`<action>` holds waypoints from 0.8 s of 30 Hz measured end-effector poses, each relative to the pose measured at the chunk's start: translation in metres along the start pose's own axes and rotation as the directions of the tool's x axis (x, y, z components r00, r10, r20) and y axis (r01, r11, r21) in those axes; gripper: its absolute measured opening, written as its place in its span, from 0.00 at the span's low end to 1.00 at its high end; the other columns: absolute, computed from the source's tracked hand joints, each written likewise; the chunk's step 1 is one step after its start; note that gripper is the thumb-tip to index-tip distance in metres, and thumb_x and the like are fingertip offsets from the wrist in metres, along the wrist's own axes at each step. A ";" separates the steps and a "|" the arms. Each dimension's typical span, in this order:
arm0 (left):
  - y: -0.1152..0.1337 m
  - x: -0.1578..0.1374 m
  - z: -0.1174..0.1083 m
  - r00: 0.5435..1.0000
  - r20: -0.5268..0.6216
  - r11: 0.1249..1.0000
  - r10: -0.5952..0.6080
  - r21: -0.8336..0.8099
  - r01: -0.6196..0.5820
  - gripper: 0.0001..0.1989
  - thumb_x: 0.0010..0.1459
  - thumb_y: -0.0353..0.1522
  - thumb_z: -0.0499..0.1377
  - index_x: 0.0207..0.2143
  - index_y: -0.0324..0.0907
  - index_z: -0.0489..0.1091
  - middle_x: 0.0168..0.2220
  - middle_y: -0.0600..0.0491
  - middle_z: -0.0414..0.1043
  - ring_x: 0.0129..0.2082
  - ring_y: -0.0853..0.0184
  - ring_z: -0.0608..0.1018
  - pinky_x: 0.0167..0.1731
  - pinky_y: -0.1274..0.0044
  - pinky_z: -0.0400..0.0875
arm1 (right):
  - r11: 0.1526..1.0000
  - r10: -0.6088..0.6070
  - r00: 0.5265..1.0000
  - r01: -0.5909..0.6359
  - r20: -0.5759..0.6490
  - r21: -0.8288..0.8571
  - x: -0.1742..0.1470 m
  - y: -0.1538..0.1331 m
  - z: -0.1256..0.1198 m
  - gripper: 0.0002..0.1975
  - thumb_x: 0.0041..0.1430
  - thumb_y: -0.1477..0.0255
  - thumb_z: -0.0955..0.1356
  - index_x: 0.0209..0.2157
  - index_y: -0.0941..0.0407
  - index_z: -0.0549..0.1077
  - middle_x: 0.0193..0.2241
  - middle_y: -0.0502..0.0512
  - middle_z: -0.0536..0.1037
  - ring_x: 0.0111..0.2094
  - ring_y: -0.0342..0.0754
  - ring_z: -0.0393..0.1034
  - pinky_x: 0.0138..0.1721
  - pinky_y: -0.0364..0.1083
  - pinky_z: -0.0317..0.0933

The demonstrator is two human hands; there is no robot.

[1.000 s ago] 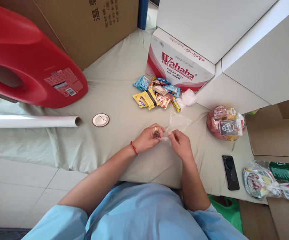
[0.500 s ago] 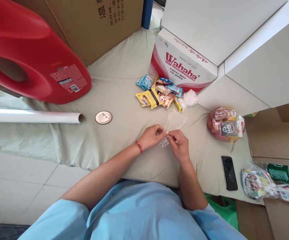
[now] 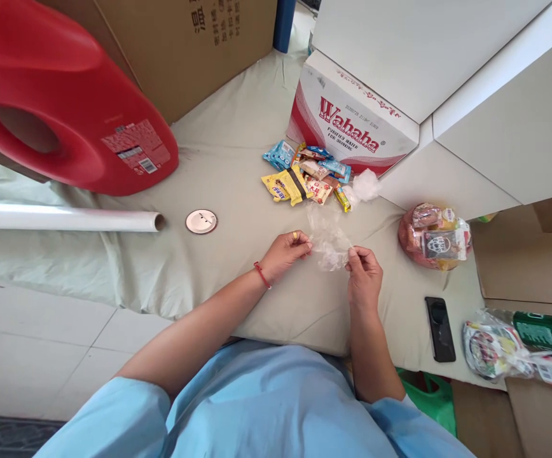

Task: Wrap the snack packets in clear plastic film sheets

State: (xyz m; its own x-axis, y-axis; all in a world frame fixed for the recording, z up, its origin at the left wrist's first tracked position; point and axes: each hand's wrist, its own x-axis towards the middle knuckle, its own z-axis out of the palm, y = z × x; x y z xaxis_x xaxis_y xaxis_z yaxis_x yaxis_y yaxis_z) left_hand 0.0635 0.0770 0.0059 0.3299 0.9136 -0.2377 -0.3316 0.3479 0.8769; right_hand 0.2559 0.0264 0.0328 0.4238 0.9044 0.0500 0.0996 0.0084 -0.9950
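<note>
A clear plastic bag (image 3: 329, 245) is stretched between my two hands, just above the cloth-covered table. My left hand (image 3: 286, 254), with a ring and a red wrist string, pinches its left edge. On the opposite edge, the thumb and fingers of my right hand (image 3: 364, 273) are closed. The thin film looks crumpled, and its lower end hangs bunched between the hands. Beyond it lies a pile of small wrapped snacks (image 3: 313, 175), with a yellow packet (image 3: 288, 185) in front. Beside the pile is a crumpled clear plastic clump (image 3: 364, 186).
A red jug (image 3: 89, 127) and a white roll (image 3: 66, 218) lie left, near a round badge (image 3: 201, 221). A Wahaha carton (image 3: 347, 121) stands behind the snacks. To the right are a filled snack bag (image 3: 433, 236), a phone (image 3: 440, 329) and a plastic bottle (image 3: 543, 332).
My hands have moved apart from a fingertip-to-fingertip position, the right one going right. The plastic bag's edge is now spread wide between them.
</note>
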 end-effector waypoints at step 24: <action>0.019 -0.017 -0.013 0.894 -0.378 0.877 0.241 0.479 -0.033 0.14 0.43 0.30 0.61 0.36 0.43 0.73 0.43 0.50 0.74 0.44 0.62 0.78 0.40 0.72 0.77 | 0.696 -0.002 0.967 0.184 0.255 -0.694 0.077 -0.006 -0.106 0.31 0.60 0.54 0.71 0.59 0.55 0.72 0.51 0.66 0.78 0.51 0.60 0.74 0.50 0.59 0.71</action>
State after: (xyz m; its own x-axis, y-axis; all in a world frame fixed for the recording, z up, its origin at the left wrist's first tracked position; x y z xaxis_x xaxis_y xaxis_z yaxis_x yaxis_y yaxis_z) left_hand 0.0403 0.0712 0.0213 -0.1191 0.9800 -0.1593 0.1218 0.1737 0.9772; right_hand 0.3829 0.0508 0.0521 0.1801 0.9833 0.0278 0.7718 -0.1237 -0.6237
